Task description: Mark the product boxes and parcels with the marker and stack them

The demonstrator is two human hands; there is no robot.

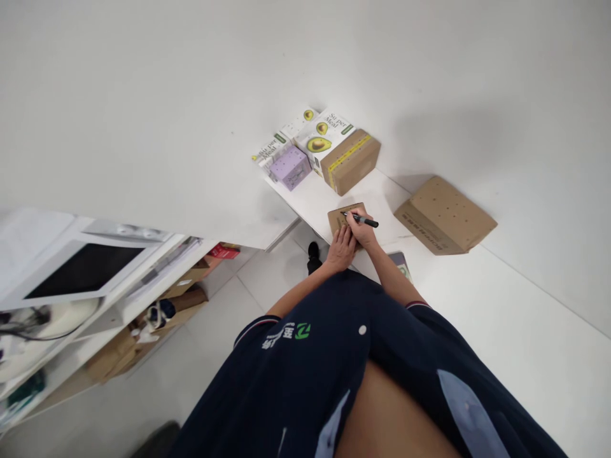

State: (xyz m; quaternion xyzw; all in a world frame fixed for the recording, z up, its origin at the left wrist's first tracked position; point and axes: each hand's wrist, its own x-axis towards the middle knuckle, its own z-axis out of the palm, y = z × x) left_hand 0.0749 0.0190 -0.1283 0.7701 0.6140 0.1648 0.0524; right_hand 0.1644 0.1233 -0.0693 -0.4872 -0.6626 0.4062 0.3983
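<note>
My right hand (361, 231) is closed round a black marker (370, 222), its tip at the top face of a small brown cardboard box (336, 221). Dark dots or marks show on that face, too small to read. My left hand (340, 249) lies on the near part of the same box with fingers stretched out, close beside the right hand. Both hands cover much of the box. It rests on a white table (329, 191) near its edge.
Farther back stand a brown box with yellow tape (352, 162), a white avocado-printed box (324, 137) and a purple box (290, 166). A larger brown box (443, 213) stands right. A dark flat item (400, 262) is partly behind my right arm. Cluttered shelves (119, 305) are left.
</note>
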